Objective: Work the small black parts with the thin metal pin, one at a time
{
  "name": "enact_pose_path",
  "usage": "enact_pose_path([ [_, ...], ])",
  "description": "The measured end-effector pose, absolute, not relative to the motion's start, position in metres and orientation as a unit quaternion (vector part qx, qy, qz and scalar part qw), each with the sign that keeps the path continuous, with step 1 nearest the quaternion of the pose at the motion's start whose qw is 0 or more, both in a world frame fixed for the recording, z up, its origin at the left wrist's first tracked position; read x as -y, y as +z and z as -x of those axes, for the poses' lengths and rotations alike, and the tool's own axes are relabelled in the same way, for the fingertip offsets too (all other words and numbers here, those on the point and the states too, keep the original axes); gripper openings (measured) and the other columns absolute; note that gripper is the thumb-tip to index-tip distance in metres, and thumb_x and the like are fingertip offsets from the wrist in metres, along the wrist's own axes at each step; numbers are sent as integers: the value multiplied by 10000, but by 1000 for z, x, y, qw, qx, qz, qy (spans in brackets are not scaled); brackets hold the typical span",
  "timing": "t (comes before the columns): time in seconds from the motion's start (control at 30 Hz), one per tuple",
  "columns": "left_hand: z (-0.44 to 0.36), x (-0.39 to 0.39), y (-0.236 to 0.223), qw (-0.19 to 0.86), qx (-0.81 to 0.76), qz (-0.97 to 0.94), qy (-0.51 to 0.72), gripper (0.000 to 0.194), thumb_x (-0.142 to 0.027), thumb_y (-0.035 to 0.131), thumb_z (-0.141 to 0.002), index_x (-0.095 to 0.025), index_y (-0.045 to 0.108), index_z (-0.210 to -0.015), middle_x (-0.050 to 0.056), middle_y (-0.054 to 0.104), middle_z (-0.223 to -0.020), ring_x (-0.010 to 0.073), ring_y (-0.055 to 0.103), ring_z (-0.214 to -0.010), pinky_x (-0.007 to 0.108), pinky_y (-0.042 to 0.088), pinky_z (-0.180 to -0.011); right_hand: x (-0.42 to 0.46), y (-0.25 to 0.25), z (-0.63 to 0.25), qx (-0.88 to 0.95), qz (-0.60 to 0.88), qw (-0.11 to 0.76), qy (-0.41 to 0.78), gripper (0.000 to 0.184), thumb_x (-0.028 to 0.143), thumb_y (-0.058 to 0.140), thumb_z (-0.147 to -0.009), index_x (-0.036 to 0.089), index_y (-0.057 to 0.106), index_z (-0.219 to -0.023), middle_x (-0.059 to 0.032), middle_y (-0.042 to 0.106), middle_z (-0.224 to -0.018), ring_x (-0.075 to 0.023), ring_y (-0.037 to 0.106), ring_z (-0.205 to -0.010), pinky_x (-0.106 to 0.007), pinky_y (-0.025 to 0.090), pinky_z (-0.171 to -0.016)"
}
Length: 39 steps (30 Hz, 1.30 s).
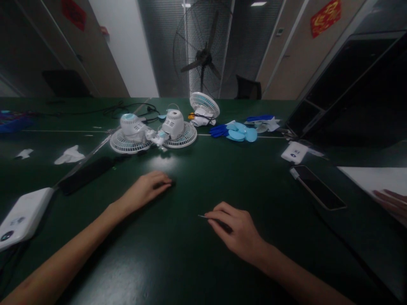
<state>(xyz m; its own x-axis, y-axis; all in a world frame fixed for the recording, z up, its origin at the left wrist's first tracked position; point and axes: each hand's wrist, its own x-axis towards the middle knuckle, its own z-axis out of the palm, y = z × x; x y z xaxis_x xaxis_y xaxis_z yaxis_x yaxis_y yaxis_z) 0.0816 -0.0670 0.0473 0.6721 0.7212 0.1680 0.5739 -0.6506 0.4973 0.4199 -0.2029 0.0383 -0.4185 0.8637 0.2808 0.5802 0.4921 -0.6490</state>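
Note:
My left hand (146,188) rests over the green table (178,254) at centre left, thumb and fingers drawn together. Something small and dark shows at its fingertips; whether it is an object or a shadow is unclear. Nearer to me and to the right, my right hand (235,228) pinches a thin silvery piece (202,216) whose tip points left. The rest of that piece is hidden by the fingers. Beyond my left hand, two white fans (131,134) lie face down side by side, and a third white fan (204,108) sits behind them.
Blue gloves and light-blue discs (242,132) lie at the back. A phone (318,187) and a white box-like device (294,152) are at right. Another person's hand (392,203) is at the right edge. A white power bank (25,218) and dark pouch (85,174) lie left.

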Motion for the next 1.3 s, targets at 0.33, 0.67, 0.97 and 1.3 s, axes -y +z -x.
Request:
enact_pose_path([
  [0.33, -151, 133, 31, 311, -214, -900, 216, 231, -244, 601, -1072, -229, 678, -1289, 100, 738, -1166, 224, 684, -1090, 377, 576, -949, 204, 36, -419, 792, 477, 315, 214, 165, 226, 598, -1010, 215, 754, -1061, -51, 720, -971, -157, 690, -778, -265, 554, -704],
  [0.67, -149, 132, 31, 341, -230, -890, 199, 345, -263, 650, -1050, -258, 611, -1393, 93, 704, -1185, 220, 683, -1078, 354, 582, -919, 203, 34, -416, 806, 451, 307, 230, 197, 197, 600, -1019, 229, 746, -1148, -47, 715, -1042, -159, 684, -825, -269, 536, -713],
  [0.97, -152, 133, 35, 342, -225, -892, 189, 386, -246, 674, -1028, -256, 596, -1406, 97, 698, -1172, 231, 663, -1072, 363, 570, -910, 203, 31, -412, 841, 411, 287, 203, 241, 209, 604, -1048, 253, 730, -1248, -41, 714, -1111, -167, 690, -884, -283, 536, -736],
  [1.3, -150, 132, 32, 327, -220, -901, 181, 430, -260, 661, -1041, -258, 549, -1457, 83, 682, -1196, 230, 637, -1095, 372, 547, -925, 204, 30, -414, 829, 437, 307, 165, 227, 173, 597, -1002, 230, 748, -1162, -47, 699, -1044, -154, 676, -826, -268, 529, -703],
])
